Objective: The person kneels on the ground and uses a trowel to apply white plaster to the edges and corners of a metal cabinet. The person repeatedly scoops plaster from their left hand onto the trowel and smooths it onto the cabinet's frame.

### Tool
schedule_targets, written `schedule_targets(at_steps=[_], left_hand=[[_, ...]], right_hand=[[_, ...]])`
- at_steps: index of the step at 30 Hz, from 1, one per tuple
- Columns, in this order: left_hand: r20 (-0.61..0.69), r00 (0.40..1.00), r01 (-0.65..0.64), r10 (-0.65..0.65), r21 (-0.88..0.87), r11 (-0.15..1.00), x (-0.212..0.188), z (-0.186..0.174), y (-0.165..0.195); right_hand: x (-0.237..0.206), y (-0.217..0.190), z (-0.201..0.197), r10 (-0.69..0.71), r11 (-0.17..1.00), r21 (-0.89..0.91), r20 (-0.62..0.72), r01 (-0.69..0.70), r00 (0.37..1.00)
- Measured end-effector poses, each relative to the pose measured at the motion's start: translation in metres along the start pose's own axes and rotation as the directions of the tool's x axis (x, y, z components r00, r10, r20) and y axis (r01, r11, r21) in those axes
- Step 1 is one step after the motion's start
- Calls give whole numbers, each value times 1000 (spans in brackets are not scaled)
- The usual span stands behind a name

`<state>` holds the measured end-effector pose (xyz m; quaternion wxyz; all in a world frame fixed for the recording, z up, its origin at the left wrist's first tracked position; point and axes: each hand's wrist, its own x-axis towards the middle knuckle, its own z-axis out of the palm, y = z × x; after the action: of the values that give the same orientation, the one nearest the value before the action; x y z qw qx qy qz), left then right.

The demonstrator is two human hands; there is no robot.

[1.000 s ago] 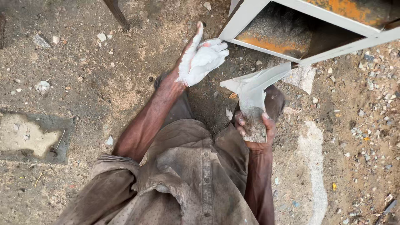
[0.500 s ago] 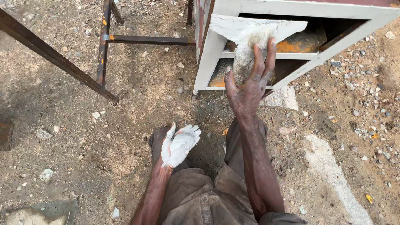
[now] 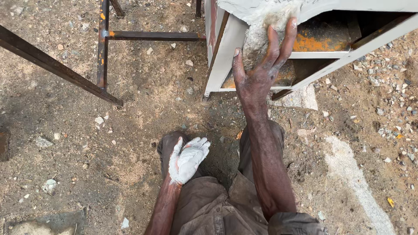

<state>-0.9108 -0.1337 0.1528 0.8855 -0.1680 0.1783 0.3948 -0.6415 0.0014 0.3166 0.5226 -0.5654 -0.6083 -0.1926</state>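
My right hand (image 3: pixel 259 69) is stretched forward and grips a grey pad of sandpaper (image 3: pixel 257 31) with a white torn sheet around it. It presses this pad against the white-coated edge of a metal cabinet frame (image 3: pixel 222 56) that shows orange rust inside. My left hand (image 3: pixel 186 159) is coated in white putty. It rests low over my knee with its fingers loosely curled and apart, holding nothing. My brown trousers fill the bottom of the view.
A rusty dark metal frame (image 3: pixel 102 48) with straight bars stands on the dirt at the upper left. Loose stones and gravel (image 3: pixel 383 91) lie on the ground to the right. A pale streak (image 3: pixel 357 182) runs across the dirt at the lower right.
My right hand rose from beside my knee and carried the sandpaper pad up onto the cabinet frame. My left hand dropped from an outstretched pose down to my knee. The view tilted forward.
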Motion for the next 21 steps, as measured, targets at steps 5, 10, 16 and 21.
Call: schedule_targets(at_steps=[5,10,16,21], left_hand=[[1,1000,16,-16,-18,1000,-2,-5,1],[56,998,12,-11,-14,1000,-1,-5,-2],[-4,1000,14,-14,-14,1000,-1,-9,-3],[3,1000,15,-15,3,1000,0,-15,-4]], right_hand=[[-21,-8,-12,85,996,30,64,-87,994],[-21,9,-34,91,996,4,-10,-91,996],[3,37,-35,39,999,28,-1,-39,999],[1,36,-28,14,1000,-5,7,-14,1000]])
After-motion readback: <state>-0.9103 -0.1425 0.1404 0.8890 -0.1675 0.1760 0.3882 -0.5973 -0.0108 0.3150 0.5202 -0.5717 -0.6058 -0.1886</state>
